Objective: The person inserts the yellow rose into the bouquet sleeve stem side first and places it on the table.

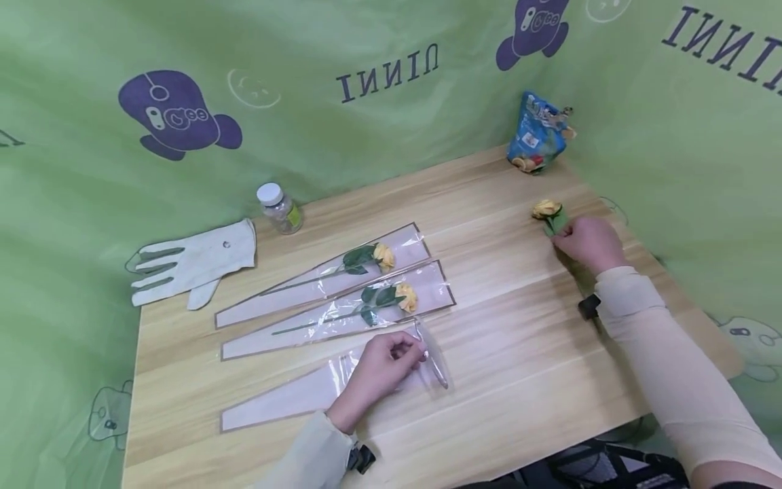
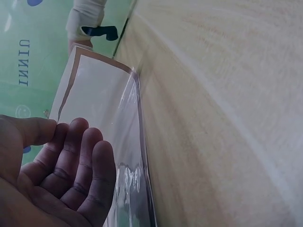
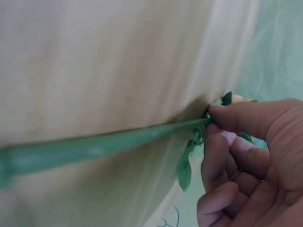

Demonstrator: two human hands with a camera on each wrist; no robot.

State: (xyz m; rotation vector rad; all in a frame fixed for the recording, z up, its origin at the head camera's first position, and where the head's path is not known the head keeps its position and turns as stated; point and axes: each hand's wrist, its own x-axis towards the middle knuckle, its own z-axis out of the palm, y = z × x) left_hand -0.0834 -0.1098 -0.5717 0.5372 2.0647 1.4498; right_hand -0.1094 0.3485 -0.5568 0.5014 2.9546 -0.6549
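Note:
My left hand (image 1: pixel 385 363) pinches the wide upper edge of a tapered clear flower sleeve (image 1: pixel 275 402) at the table's near side. The left wrist view shows thumb and forefinger on the brown-bordered edge of that sleeve (image 2: pixel 102 85), its mouth bent up. Over at the right side of the table, my right hand (image 1: pixel 591 244) holds a yellow artificial rose (image 1: pixel 546 209). In the right wrist view, thumb and forefinger pinch its green stem (image 3: pixel 104 146) just below the leaves (image 3: pixel 185 172); the bloom is mostly hidden behind the hand.
Two more sleeves, each with a yellow rose (image 1: pixel 383 257) (image 1: pixel 406 297) inside, lie beyond the left hand. A white glove (image 1: pixel 198 261) and a clear white-capped jar (image 1: pixel 281 209) are at the back left. A blue snack bag (image 1: pixel 537 132) stands in the far right corner.

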